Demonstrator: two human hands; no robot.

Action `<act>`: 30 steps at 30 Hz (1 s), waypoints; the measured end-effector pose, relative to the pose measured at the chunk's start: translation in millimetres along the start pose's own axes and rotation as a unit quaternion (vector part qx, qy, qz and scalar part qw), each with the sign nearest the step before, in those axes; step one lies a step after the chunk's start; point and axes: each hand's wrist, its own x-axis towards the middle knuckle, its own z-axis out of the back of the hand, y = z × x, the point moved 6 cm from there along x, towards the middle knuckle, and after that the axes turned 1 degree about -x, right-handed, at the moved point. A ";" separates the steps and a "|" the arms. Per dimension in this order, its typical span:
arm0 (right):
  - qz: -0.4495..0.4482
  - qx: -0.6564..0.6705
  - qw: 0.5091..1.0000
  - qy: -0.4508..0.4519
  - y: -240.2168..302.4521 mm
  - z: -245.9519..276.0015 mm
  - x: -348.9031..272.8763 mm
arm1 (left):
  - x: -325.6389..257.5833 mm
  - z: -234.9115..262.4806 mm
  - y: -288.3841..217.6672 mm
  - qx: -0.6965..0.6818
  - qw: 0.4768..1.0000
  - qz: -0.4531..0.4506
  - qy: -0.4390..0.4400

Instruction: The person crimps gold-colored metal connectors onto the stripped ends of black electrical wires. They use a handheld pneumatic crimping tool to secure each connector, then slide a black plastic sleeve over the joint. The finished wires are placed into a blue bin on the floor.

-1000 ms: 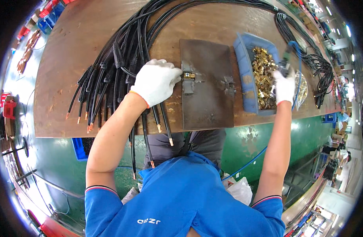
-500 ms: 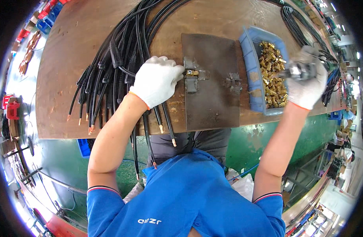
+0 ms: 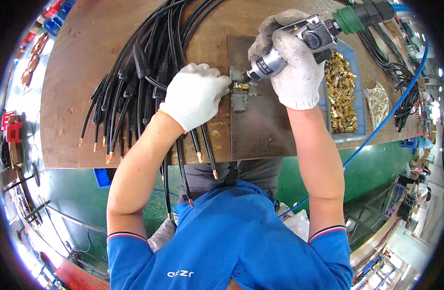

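Two white-gloved hands work over the brown bench (image 3: 67, 106). The right hand (image 3: 298, 70) has its grip clamped around a silver power tool (image 3: 314, 38) with a green collar, its dark tip pointing down and left at a small brass fitting (image 3: 240, 87); whether tip and fitting touch cannot be told. The fitting sits near the left edge of a dark metal plate (image 3: 255, 137). At its left end are the curled fingers of the left hand (image 3: 193, 96); what that grip holds, if anything, is hidden. Left of this hand lies a bundle of black cables (image 3: 143, 63), several bare copper ends hanging past the bench's near edge. Right of the plate stands a blue bin (image 3: 361, 113) of brass pieces (image 3: 342, 96), with a clear bag (image 3: 378, 104) just beside it. A blue hose (image 3: 405, 96) curves down on the right.
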 end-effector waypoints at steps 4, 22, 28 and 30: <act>0.002 0.013 1.000 -0.014 -4.2 1.6 -1.3 | -1.3 -1.8 0.8 0.003 1.000 0.002 -0.002; -0.013 -0.148 0.984 0.096 -15.9 -24.5 4.0 | 0.2 2.8 -1.1 -0.008 1.000 0.002 -0.024; -0.010 -0.171 0.985 0.039 -23.6 -22.7 -5.4 | -0.1 2.3 -2.3 0.007 0.999 -0.002 -0.035; -0.006 -0.175 0.984 0.033 -23.0 -23.1 -7.6 | 0.2 4.6 -3.8 0.002 0.999 -0.009 -0.038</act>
